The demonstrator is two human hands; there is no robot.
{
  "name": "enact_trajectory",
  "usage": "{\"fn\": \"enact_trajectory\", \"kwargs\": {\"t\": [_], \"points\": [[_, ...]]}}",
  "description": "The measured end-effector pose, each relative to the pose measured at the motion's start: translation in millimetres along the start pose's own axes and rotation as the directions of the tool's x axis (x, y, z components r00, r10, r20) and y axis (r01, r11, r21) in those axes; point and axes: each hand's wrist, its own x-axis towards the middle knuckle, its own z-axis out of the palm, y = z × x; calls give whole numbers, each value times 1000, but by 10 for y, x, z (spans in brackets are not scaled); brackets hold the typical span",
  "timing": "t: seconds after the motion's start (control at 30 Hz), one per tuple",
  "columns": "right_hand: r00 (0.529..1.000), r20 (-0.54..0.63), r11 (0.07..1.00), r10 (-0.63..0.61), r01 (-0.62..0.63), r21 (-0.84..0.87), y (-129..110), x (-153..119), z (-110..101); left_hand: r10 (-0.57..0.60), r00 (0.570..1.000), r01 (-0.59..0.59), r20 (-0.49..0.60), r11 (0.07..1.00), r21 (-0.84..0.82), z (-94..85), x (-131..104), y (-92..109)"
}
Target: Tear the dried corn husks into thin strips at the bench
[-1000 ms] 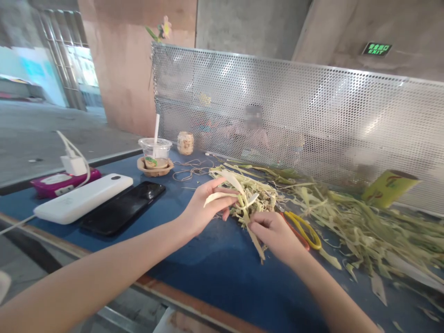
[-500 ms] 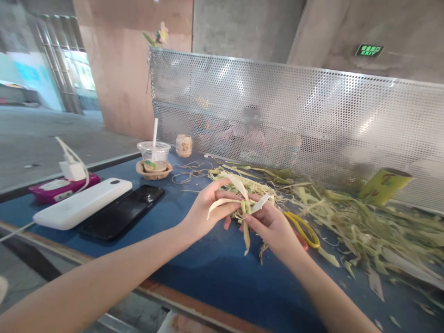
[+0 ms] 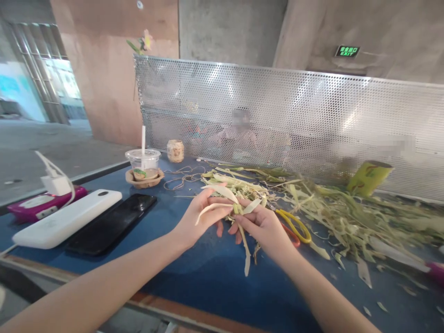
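Note:
Between my two hands is a small bundle of crossed pale leaf strips (image 3: 237, 209), with ends sticking out to several sides and one long end hanging down. My left hand (image 3: 203, 215) is closed, gripping the left side of the bundle. Thumb and fingers of my right hand (image 3: 260, 224) pinch it from the right. Behind the hands lies a heap of shredded pale-green leaf strips (image 3: 239, 182), partly hidden by them. Scissors with yellow and orange handles (image 3: 298, 226) rest just right of my right hand, their blades hidden.
On the blue table (image 3: 194, 286) at left are a black phone (image 3: 113, 224), a white power bank (image 3: 69, 217) and a purple power strip (image 3: 45, 203). Farther back stand a lidded cup (image 3: 143, 162) and a jar (image 3: 175, 151). A yellow-green can (image 3: 370, 178) leans by the perforated screen (image 3: 277, 115).
The camera view has shifted, so the surroundings sit farther left. The hanging strip end reaches lower and looks longer now. Both hands keep hold of the bundle.

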Motion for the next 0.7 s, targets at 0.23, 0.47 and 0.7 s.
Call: {"fn": "enact_trajectory", "kwargs": {"t": [0.23, 0.47, 0.7], "points": [[1000, 21, 998, 22, -23, 52, 11, -1, 14, -14, 999, 17, -52, 998, 55, 17, -2, 29], [999, -11, 991, 42, -41, 131, 10, 5, 21, -34, 996, 51, -80, 974, 223, 14, -19, 82], [993, -108, 976, 49, -24, 216, 33, 25, 26, 24, 979, 28, -203, 968, 248, 25, -40, 110]]}}
